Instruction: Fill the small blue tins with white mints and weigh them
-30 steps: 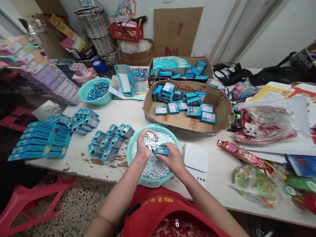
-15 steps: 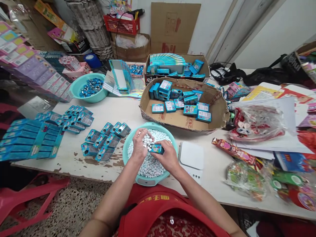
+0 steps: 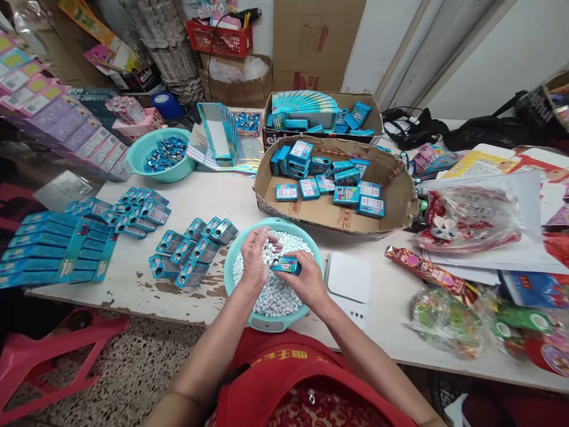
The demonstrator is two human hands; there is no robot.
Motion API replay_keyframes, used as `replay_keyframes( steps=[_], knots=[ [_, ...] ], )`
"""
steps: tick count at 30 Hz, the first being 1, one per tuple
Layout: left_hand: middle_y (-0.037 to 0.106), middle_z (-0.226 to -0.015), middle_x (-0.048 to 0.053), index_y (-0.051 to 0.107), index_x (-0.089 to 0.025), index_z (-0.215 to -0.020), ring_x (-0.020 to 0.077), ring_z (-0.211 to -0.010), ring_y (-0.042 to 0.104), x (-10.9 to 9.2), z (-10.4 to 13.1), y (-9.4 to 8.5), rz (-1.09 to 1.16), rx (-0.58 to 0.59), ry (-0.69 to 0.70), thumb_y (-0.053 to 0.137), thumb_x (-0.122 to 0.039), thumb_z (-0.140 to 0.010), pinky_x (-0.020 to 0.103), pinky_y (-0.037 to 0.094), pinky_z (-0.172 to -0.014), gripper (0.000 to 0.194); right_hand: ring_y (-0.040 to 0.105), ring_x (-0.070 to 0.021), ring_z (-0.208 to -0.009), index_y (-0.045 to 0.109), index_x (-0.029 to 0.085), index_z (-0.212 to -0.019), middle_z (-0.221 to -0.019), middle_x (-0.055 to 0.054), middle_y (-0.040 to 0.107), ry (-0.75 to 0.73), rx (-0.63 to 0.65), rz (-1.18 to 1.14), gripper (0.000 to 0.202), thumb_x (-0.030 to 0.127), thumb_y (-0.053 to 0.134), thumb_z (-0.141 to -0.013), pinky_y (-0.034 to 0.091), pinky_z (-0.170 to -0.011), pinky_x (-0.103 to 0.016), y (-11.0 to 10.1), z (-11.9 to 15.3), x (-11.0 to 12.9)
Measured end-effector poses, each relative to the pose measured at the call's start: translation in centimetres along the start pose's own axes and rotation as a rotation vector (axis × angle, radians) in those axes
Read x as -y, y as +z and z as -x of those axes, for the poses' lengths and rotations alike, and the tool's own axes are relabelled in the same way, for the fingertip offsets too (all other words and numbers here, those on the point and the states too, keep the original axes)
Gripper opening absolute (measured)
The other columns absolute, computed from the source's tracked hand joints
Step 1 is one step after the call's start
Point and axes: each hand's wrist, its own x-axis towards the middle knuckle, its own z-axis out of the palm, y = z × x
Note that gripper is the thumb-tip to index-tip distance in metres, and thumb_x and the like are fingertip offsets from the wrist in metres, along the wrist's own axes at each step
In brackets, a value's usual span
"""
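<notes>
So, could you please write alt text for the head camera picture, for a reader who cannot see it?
Over a teal basin full of small white candies, the right hand holds a small blue box while the left hand, holding candies, meets its end. Open blue boxes lie to the left on the white table; a cardboard tray of closed ones sits behind.
</notes>
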Motion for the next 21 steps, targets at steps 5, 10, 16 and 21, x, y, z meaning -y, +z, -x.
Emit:
replay_keyframes(
  steps=[5, 10, 16, 21],
  knots=[
    [0.057, -0.064, -0.001, 0.055, -0.015, -0.070, 0.0105, -0.055, 0.058, 0.19, 0.15, 0.19, -0.001, -0.009, 0.023, 0.071, -0.040, -0.068, 0.023, 0.045, -0.054, 0.030, 0.056, -0.0249, -0.091, 0.063, 0.023, -0.094, -0.092, -0.004, 0.065, -0.008, -0.035, -0.012, 0.027, 0.026, 0.073, -0.069, 0.043, -0.081, -0.038, 0.08, 0.23, 0.10],
    [0.055, -0.061, -0.002, 0.055, -0.016, -0.072, 0.0095, -0.054, 0.055, 0.40, 0.01, 0.38, -0.063, -0.005, 0.098, 0.068, -0.037, -0.072, 0.022, 0.044, -0.055, 0.024, 0.057, -0.0244, -0.090, 0.063, 0.024, -0.093, -0.091, -0.004, 0.065, -0.007, -0.044, -0.008, 0.026, 0.026, 0.072, -0.069, 0.043, -0.081, -0.037, 0.01, -0.02, 0.21],
    [0.053, -0.058, -0.003, 0.055, -0.017, -0.071, 0.0103, -0.053, 0.054, 0.46, 0.20, 0.64, -0.089, 0.033, 0.153, 0.066, -0.033, -0.075, 0.024, 0.043, -0.056, 0.019, 0.057, -0.0237, -0.091, 0.063, 0.024, -0.093, -0.092, -0.003, 0.065, -0.001, -0.042, -0.034, 0.026, 0.025, 0.073, -0.069, 0.043, -0.082, -0.037, -0.25, -0.31, 0.28],
    [0.054, -0.056, -0.003, 0.055, -0.017, -0.071, 0.0101, -0.053, 0.053, 0.55, 0.18, 0.53, -0.131, 0.025, 0.195, 0.064, -0.033, -0.076, 0.024, 0.044, -0.058, 0.019, 0.057, -0.0236, -0.091, 0.063, 0.024, -0.093, -0.092, -0.003, 0.066, 0.018, -0.039, -0.040, 0.026, 0.025, 0.073, -0.069, 0.043, -0.081, -0.037, -0.24, -0.38, 0.45]
  ],
)
